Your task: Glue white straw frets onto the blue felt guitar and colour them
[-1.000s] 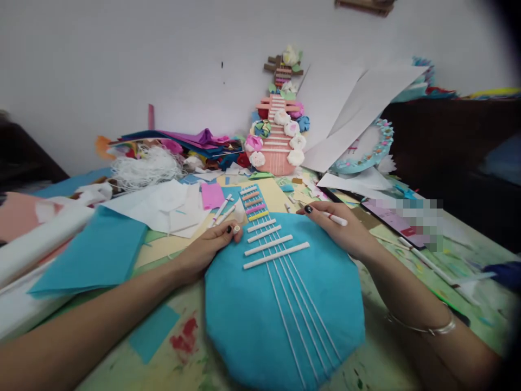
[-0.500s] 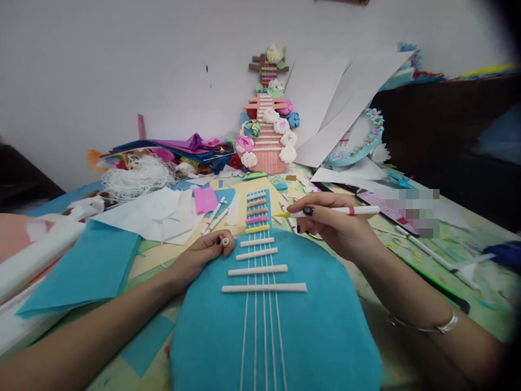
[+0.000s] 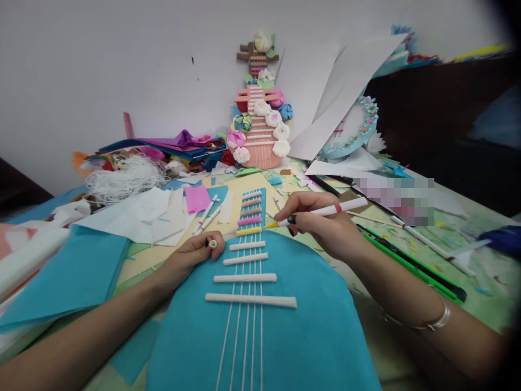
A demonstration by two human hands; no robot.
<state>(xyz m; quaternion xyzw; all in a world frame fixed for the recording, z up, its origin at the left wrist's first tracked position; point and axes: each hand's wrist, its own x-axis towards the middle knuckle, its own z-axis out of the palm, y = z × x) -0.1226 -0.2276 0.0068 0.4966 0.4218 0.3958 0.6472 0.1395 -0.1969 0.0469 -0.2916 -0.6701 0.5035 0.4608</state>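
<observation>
A blue felt guitar shape point(image 3: 301, 320) lies in front of me, with white strings and white cross bars point(image 3: 251, 300) glued over it. Its neck carries several coloured bars point(image 3: 249, 221). My right hand point(image 3: 321, 225) is closed round a white marker point(image 3: 321, 210) whose yellow tip points at the yellow bar point(image 3: 248, 231). My left hand point(image 3: 195, 252) rests on the felt's left edge, fingers curled, pinching a small white marker cap point(image 3: 212, 244).
A pink paper guitar with paper flowers point(image 3: 260, 127) leans on the wall. Coloured paper stacks point(image 3: 163, 144), white string point(image 3: 122, 176), loose sheets, two markers point(image 3: 205, 214) and a blue sheet point(image 3: 65, 271) lie left. A green-edged ruler point(image 3: 411, 263) and sticks lie right.
My view dropped and the felt piece moved closer and left. The right hand brought the uncapped marker's tip down toward the yellow bar. The left hand kept holding the cap.
</observation>
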